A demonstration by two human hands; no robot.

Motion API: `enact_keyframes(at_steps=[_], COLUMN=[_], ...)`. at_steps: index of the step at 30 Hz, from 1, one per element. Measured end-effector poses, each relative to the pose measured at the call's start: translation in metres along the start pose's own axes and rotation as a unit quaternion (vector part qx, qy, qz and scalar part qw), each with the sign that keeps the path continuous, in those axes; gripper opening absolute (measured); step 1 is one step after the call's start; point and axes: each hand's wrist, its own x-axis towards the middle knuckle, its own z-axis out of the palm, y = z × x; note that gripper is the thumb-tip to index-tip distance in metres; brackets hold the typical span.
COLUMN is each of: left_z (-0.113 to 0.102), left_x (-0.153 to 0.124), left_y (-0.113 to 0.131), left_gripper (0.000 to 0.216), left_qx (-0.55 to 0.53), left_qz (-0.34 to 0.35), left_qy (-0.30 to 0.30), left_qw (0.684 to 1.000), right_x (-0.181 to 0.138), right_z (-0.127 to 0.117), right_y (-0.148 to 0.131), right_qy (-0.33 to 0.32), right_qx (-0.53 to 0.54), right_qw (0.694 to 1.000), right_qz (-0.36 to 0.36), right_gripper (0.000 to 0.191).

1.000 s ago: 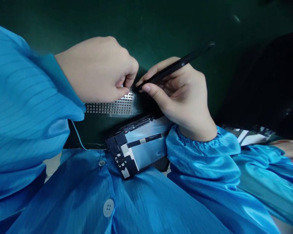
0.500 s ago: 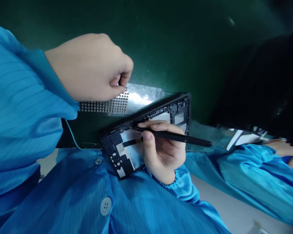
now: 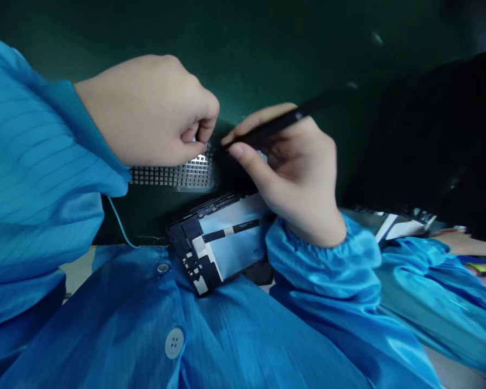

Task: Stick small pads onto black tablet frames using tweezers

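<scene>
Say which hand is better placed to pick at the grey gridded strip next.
Probably the right hand: it holds a slim black tool pointing toward the strip, while the left hand covers part of it.

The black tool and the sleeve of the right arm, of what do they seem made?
Black tool: perhaps plastic or coated metal, mostly matt; it shows little shine, but blur leaves this open. Sleeve: probably synthetic fabric, satiny; bright highlights run along its folds.

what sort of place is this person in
Probably an electronics assembly or repair workshop: an opened electronic device is in view, the right hand holds a slim black tool, and another person's similar blue sleeve shows nearby.
</scene>
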Motion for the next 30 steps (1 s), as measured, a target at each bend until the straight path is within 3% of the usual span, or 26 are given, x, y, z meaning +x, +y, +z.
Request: enact_keyframes(at_steps=[4,12,14,16,18,20,25,30], left_z=[0.002,0.0,0.0,0.002,0.004,0.006,0.009,0.014], left_x=[0.001,0.0,0.0,0.0,-0.001,-0.001,-0.002,-0.002], left_y=[-0.003,-0.001,-0.001,-0.003,-0.006,-0.009,-0.017,-0.021], left_gripper=[0.026,0.026,0.022,0.024,0.029,0.037,0.08,0.093], left_qx=[0.002,0.002,-0.002,-0.006,-0.017,-0.029,-0.062,-0.042], left_qz=[-0.003,-0.019,-0.021,-0.015,0.001,0.018,0.049,0.044], left_qy=[-0.005,-0.02,-0.015,-0.013,0.003,0.026,0.053,0.05], left_qw=[1.0,1.0,1.0,1.0,1.0,0.999,0.995,0.997], right_x=[0.025,0.026,0.016,-0.003,-0.029,-0.053,-0.076,-0.073], right_z=[-0.003,-0.003,-0.007,-0.008,-0.006,-0.001,0.014,0.016], right_y=[0.021,0.02,0.016,0.011,0.007,0.007,0.018,0.024], right_qy=[-0.053,-0.053,-0.009,0.106,0.246,0.336,0.334,0.303], right_qx=[0.043,0.112,0.18,0.205,0.16,0.101,0.074,0.034], right_qw=[0.998,0.992,0.983,0.973,0.956,0.936,0.939,0.952], right_qz=[0.017,0.032,0.036,0.03,0.029,0.034,0.013,0.006], right_gripper=[0.03,0.033,0.026,0.012,0.003,0.007,0.01,0.011])
